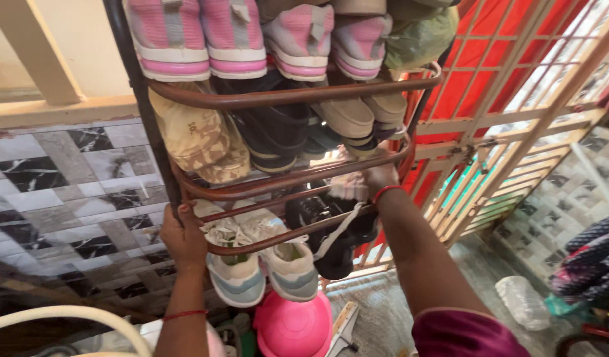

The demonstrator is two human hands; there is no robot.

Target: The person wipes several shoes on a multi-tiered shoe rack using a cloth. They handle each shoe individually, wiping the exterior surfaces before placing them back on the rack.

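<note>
Brown metal bars fill both fists: the left hand (183, 237) grips the shoe rack (291, 96) at its left upright, the right hand (377, 177) clenches a middle rail. White sneakers (261, 264) sit between them, pink shoes (251, 36) up top.

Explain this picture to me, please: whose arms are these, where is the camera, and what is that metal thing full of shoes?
The camera sits on a person's head and looks down, so both arms are their own. The left hand grips the dark side post of a brown metal shoe rack. The right hand reaches between the rack's rails beside black shoes; what it grips is hidden. Pink sneakers fill the top shelf, pale sneakers the lowest. A pink plastic tub sits on the floor below.
</note>
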